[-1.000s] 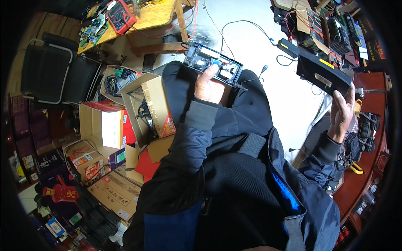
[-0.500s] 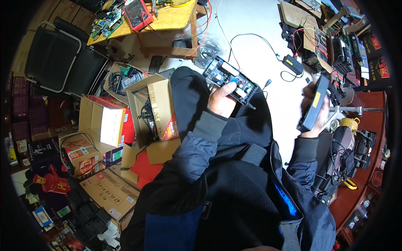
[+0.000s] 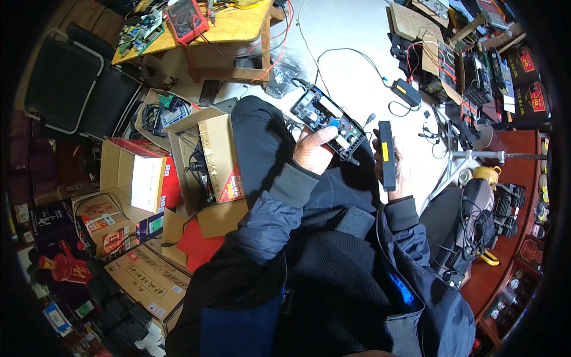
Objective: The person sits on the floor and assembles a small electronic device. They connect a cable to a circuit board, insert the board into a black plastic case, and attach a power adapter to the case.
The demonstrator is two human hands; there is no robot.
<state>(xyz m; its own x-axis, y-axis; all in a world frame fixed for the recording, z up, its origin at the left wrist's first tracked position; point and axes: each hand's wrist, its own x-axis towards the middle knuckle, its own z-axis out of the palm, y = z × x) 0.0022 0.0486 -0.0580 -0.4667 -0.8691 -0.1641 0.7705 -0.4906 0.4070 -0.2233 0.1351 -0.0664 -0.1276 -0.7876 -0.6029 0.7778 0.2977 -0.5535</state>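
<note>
My left hand (image 3: 315,150) grips an opened black power adapter (image 3: 329,121) over my lap, thumb on its edge. Its inside faces up, with a circuit board, a pale metal strip and a small blue part showing; a cable leaves its upper end. My right hand (image 3: 402,169) holds a black plastic cover (image 3: 387,156) on edge, long and flat with a yellow label. A gap separates the cover from the opened adapter. Most of the right fingers are behind the cover.
A wooden table (image 3: 238,27) bears a red multimeter (image 3: 187,21) and circuit boards. Open cardboard boxes (image 3: 221,160) stand at my left, beside a black chair (image 3: 65,77). Another black adapter (image 3: 406,93) lies on the pale floor, with loose cables around it. A red cabinet (image 3: 518,184) stands at right.
My right hand has brought the cover leftward, nearer the opened adapter, and turned it more upright. My left hand still holds the adapter in nearly the same place. The view has shifted slightly.
</note>
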